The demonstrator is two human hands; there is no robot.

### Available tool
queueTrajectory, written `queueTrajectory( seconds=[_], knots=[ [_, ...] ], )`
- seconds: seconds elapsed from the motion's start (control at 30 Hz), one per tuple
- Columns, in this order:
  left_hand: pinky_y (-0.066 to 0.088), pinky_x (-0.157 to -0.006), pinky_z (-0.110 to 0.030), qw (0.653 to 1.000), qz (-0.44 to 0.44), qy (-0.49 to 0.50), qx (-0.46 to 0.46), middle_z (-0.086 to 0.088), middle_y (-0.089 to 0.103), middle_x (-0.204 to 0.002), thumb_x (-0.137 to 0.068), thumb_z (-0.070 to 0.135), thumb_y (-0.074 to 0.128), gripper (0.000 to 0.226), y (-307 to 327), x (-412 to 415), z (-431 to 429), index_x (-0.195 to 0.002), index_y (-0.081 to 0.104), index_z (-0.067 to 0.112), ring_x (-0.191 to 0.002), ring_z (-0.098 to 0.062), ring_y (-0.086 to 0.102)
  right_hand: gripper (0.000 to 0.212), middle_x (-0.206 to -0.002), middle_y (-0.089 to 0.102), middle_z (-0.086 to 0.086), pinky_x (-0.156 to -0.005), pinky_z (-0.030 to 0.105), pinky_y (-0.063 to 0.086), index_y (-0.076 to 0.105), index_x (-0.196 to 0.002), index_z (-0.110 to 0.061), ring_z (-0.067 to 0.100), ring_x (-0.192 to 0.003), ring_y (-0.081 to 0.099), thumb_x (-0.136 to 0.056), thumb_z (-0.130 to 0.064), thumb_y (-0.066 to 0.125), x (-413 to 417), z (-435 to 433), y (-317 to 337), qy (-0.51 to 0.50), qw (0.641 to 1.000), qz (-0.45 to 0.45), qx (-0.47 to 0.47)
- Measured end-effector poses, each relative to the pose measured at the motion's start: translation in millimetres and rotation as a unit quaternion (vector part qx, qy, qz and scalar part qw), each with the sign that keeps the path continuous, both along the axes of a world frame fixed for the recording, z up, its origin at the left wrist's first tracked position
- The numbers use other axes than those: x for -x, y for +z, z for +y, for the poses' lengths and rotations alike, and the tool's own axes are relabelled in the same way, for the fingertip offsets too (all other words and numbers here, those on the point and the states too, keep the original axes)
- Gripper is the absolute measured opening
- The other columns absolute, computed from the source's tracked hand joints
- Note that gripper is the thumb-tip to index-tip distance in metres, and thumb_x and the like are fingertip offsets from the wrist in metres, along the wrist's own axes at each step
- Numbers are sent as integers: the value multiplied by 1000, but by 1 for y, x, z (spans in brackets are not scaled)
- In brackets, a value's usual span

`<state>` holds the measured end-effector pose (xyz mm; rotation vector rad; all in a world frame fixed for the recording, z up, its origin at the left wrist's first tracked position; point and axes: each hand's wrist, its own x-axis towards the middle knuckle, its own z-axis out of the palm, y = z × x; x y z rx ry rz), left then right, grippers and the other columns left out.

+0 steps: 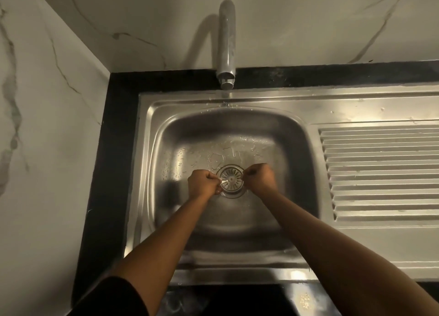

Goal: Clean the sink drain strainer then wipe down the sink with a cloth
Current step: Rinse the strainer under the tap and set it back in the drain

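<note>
Early stage — left hand (204, 183) and right hand (259, 178) pinch the strainer (231, 178) rim at 9 and 3 o'clock, fingers closed on it (seemingly seated). Cleaning, then wiping the sink (237, 220), all remain — no cloth visible.

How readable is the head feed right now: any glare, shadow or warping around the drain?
Head view: dim, warm light; the faucet casts a soft shadow on the wall to its left; bright glare streaks the sink rim and the drainboard; wide-angle bending curves the counter edges; the strainer reads fairly sharp between the left hand and right hand, with wet film glinting behind it.
</note>
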<state>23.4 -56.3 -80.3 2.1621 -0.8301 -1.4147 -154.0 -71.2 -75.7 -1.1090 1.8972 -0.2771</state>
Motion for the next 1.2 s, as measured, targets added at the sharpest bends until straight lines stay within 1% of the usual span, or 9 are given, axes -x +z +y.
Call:
queueTrajectory(
  seconds=[0.07,0.2,0.33,0.53,0.8,0.9,1.07,1.13,1.2],
  knots=[
    [68,-71,-49,1000,-15,-7,-6,-15,79,-79,-83,-5,78,16,-10,2,0,-71,76,6,-69,-31,80,13,-74,70,-5,-60,13,49,80,-83,-22,12,-73,71,-82,-8,81,-1,-2,-9,-3,1000,8,-13],
    [67,-76,-47,997,-66,-38,-6,-12,80,-77,-78,-2,79,18,-26,5,-1,-68,78,12,-74,-30,80,20,-69,67,-9,-37,1,34,73,-74,-27,-3,-57,58,-81,-10,82,-1,-2,-25,-3,999,29,-15],
    [67,-75,-46,995,-87,-54,-19,-11,79,-74,-74,-2,79,16,-35,8,0,-66,77,11,-73,-28,79,13,-60,55,-20,-37,1,30,81,-84,-21,-9,-57,47,-84,-11,74,-2,-1,-32,12,998,56,-6],
    [67,-75,-46,993,-106,-53,-24,-14,79,-72,-75,0,77,11,-39,14,-6,-68,77,9,-74,-30,79,19,-87,77,3,-55,11,37,83,-94,-17,15,-71,62,-90,-10,66,-5,0,-35,10,998,66,9],
    [67,-74,-45,993,-111,-46,-6,-11,79,-74,-79,2,77,14,-29,14,-3,-67,78,10,-74,-29,79,19,-87,75,5,-63,13,40,82,-96,-16,19,-75,65,-91,-8,65,-5,2,-26,26,997,64,21],
    [67,-73,-48,993,-107,-38,18,-9,79,-72,-78,1,75,22,-18,9,-1,-59,73,13,-73,-30,79,22,-101,78,7,-72,18,48,82,-106,-13,22,-87,71,-91,-6,67,2,4,-14,36,997,54,29],
    [66,-82,-48,994,-63,-38,75,-5,80,-80,-81,8,74,13,18,8,4,-73,77,18,-80,-27,80,21,-83,75,-5,-52,-3,36,82,-93,-17,11,-79,69,-87,-7,65,12,12,24,27,995,17,91],
    [66,-83,-48,993,-39,-47,102,-2,80,-83,-84,13,76,7,37,11,10,-80,79,19,-81,-23,79,17,-87,77,-9,-61,4,46,81,-93,-21,5,-75,69,-89,-12,67,16,19,46,23,992,-4,124],
    [66,-83,-49,990,-24,-58,130,2,80,-85,-87,19,77,3,56,14,16,-86,79,20,-83,-18,79,14,-92,78,-9,-73,25,61,80,-94,-20,5,-80,73,-90,-14,68,19,26,66,30,987,-50,147]
  ],
)
